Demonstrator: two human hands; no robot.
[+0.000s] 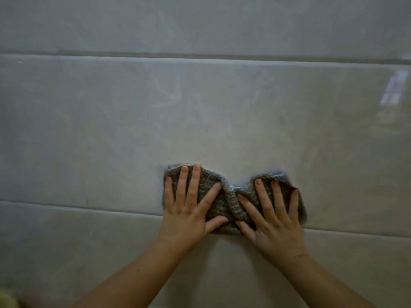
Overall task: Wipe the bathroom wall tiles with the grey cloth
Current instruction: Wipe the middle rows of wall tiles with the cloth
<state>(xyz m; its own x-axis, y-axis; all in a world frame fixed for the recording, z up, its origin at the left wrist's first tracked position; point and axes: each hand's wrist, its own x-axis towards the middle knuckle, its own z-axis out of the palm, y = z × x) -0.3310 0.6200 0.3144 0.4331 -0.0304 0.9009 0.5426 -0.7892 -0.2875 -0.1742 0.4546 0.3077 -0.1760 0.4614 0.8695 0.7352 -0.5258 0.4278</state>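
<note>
A grey cloth [229, 204] lies bunched against the glossy beige wall tiles [200, 121], straddling a horizontal grout line. My left hand [189, 210] presses flat on the cloth's left half with fingers spread and straight. My right hand [273, 218] presses flat on its right half, fingers likewise spread. The cloth is puckered into a fold between the two hands. Both forearms reach up from the bottom of the frame.
Horizontal grout lines [200, 57] cross the wall above and at cloth height. Faint smears [166, 94] mark the tile above the cloth. A window reflection [394, 87] shows at the right edge. A yellowish object [6, 300] peeks in at the bottom left corner.
</note>
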